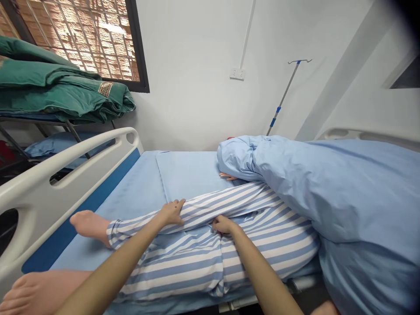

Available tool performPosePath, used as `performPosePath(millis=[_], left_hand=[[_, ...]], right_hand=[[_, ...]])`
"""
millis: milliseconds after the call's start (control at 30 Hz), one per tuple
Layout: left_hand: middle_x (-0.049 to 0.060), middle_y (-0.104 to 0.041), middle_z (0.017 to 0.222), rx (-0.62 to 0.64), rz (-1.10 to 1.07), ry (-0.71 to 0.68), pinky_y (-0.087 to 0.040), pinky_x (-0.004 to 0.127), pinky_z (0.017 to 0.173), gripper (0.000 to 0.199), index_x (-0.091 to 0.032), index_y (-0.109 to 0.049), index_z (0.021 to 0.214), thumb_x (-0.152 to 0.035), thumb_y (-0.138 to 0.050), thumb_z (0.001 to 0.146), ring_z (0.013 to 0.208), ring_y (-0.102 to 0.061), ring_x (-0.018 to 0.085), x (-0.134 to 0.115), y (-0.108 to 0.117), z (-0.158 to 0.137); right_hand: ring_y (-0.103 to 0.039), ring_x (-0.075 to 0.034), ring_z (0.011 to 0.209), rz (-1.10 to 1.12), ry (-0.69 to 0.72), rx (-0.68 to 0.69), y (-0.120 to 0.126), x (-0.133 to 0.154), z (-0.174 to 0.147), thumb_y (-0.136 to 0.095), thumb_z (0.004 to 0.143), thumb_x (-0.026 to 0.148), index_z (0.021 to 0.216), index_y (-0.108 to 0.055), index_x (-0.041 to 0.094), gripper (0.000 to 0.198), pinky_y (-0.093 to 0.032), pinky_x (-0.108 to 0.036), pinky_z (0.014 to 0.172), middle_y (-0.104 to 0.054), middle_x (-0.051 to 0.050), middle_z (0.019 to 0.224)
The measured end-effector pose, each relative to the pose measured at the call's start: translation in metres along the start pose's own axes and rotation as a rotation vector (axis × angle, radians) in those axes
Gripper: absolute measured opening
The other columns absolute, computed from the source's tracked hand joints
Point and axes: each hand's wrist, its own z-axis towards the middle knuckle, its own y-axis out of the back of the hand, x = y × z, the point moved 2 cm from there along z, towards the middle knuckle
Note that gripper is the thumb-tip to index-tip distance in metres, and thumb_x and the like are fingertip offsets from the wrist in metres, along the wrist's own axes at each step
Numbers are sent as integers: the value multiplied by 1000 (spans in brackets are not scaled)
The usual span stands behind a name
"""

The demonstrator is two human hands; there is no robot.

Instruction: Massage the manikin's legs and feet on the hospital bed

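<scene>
A figure that looks like a care manikin lies on the bed in blue-and-white striped pajama trousers (256, 249). Both its feet are bare: the far foot (90, 225) and the near foot (42, 291). My left hand (172, 212) lies on the far lower leg, fingers and thumb spread over the striped cloth. Between the legs, around knee height, my right hand (223, 224) has its fingers curled into the trouser fabric; its fingertips are partly hidden. A light blue quilt (315, 188) covers the upper body, and a manikin hand (227, 176) shows at its far edge.
A white footboard (75, 153) stands at the left end of the bed, which has a blue sheet (187, 170). Green folded bedding (65, 87) lies on a rack under the barred window. An IV pole (285, 94) rises behind the bed near a wall socket (237, 73).
</scene>
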Motion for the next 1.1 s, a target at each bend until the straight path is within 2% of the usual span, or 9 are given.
performPosePath(millis=[100,267,433,533,667,767,900,1000,1100], left_hand=[[11,-48,111,34,23,-17,-39,33,73,94,-24,-24,125,-47,-61,42,94,-49,26,3,-9,7],[11,-43,119,109,-2,44,-37,32,77,97,-26,-16,128,-46,-60,44,101,-45,27,57,-12,-20],[12,-53,104,132,83,160,-39,33,69,82,-21,-33,120,-40,-58,45,91,-51,28,89,-13,-44],[12,-54,103,140,137,159,-40,33,66,78,-21,-38,115,-35,-60,41,87,-52,28,85,5,-42],[9,-57,96,80,199,128,-40,32,62,72,-23,-43,107,-36,-61,39,82,-53,27,73,58,-39],[7,-58,89,57,234,87,-39,31,60,65,-23,-47,100,-39,-61,39,78,-54,26,64,89,-44],[6,-58,89,90,239,89,-38,29,59,63,-24,-49,96,-40,-62,37,76,-54,24,53,101,-53],[7,-57,91,79,239,83,-38,28,58,67,-23,-47,101,-42,-62,38,77,-53,24,49,104,-58],[7,-57,94,42,214,102,-38,28,60,73,-23,-43,107,-42,-62,40,82,-52,25,48,110,-59]], right_hand=[[-42,-8,37,11,-22,12,1,0,-3,-49,61,24,87,-54,15,28,-34,-19,37,-46,4,47],[-43,-9,39,37,-77,44,2,3,-4,-53,60,28,102,-46,18,44,-36,-21,37,-45,4,51],[-44,-9,42,25,-99,41,2,5,-6,-54,58,30,104,-46,19,48,-36,-21,38,-51,0,63],[-47,-9,45,22,-44,22,2,5,-8,-55,57,31,110,-42,21,55,-37,-21,40,-55,-3,74],[-50,-11,47,-5,4,-36,1,5,-8,-56,55,28,120,-33,23,69,-37,-21,41,-57,-4,77],[-51,-13,45,9,-53,-56,0,8,-4,-57,54,27,122,-29,20,74,-38,-23,40,-58,-5,71],[-55,-19,53,33,-76,-68,5,22,1,-58,54,27,105,-49,12,54,-42,-28,47,-60,-8,67],[-56,-23,75,43,29,-173,15,39,1,-59,54,26,83,-60,13,32,-43,-30,65,-61,-10,81],[-53,-21,88,93,157,-249,30,53,-4,-56,57,25,87,-60,18,31,-39,-27,76,-60,-5,93]])
